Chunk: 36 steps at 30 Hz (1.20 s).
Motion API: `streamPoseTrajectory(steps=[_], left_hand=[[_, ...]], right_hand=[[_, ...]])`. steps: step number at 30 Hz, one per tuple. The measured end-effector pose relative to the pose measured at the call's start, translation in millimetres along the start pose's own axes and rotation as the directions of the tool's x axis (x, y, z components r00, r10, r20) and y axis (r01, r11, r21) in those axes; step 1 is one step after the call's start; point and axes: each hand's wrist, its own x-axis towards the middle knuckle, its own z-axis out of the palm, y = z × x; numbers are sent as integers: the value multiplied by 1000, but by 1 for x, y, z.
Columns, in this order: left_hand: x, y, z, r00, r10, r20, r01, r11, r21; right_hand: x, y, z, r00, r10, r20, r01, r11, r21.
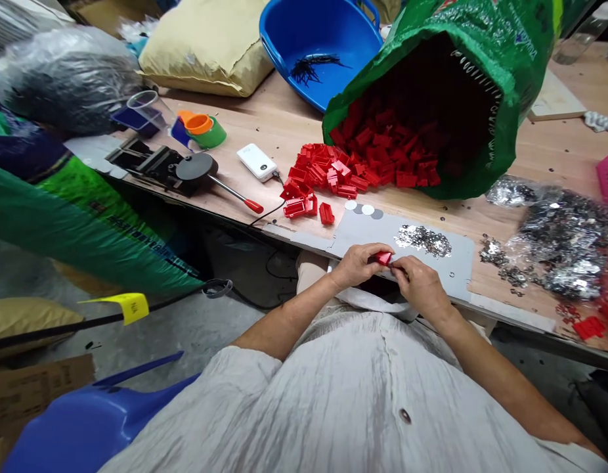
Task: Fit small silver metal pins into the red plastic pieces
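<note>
My left hand point(359, 265) is closed on a small red plastic part point(383, 257) at the bench's front edge, just above my lap. Close beside it, the fingers of my right hand point(422, 281) are pinched together at the part's near end; whatever they grip is too small to make out. Just beyond both hands, a heap of small shiny metal pieces point(422, 241) lies on a grey sheet point(358, 231). A pile of similar red plastic parts point(324, 172) spills from the mouth of a green sack point(505, 72).
A hand-lever press point(186, 169) with a red-tipped handle stands at the left, near a white power bank point(257, 162) with a cable. Behind are a blue basin point(294, 39) and a beige sack point(205, 43). Bagged metal pieces point(564, 243) lie right.
</note>
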Motion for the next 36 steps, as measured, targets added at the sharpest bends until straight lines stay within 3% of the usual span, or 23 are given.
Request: streamPoseTrajectory(steps=[6,25,32,36], left_hand=[[0,0,-2,999,0,33,1,1000,-29],[1,-1,-3,999,-3,50,4,1000,-22],[1,-4,-2,998,-19,55,20,1000,-16],[0,-3,0,997,-34,65,36,999,-28]], right_hand=[[0,8,-11,1000,-3,15,1,995,97],[-4,8,-11,999,-18,27,17,999,37],[-1,-2,-6,997,65,27,-63,994,-87],[-1,1,-8,996,65,52,-62,996,-71]])
